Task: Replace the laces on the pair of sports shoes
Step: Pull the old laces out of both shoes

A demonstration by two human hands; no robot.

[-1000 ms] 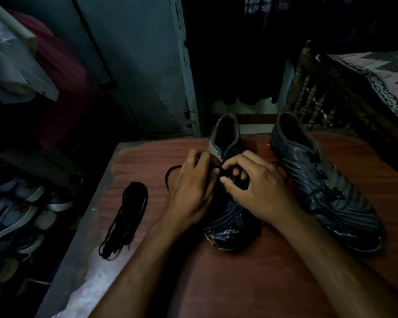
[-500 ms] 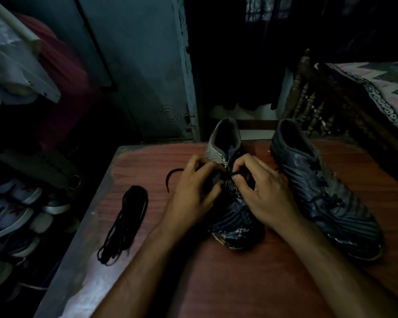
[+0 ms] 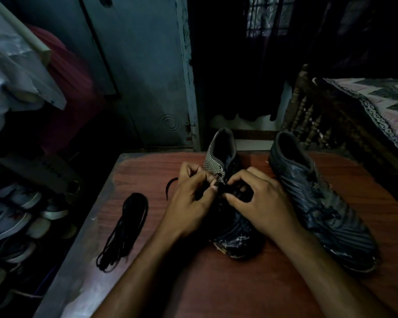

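Both hands, left hand [image 3: 189,203] and right hand [image 3: 262,203], pinch the black lace [image 3: 222,188] over the near shoe [image 3: 234,235] on the bench [image 3: 216,290]; the second shoe [image 3: 319,203] sits just right, spare laces [image 3: 124,230] lie left.

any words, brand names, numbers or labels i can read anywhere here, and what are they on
None can be read.
Shoe under the hands: stripes and scuffs only, no legible brand.
Second shoe: ridged lines, no lettering visible.
Bundle of black laces: no tag in view.
Door: an embossed ring pattern, not text.
Bedcover: a pattern, no words.
Shoes beside the table: too dark and blurred to read.
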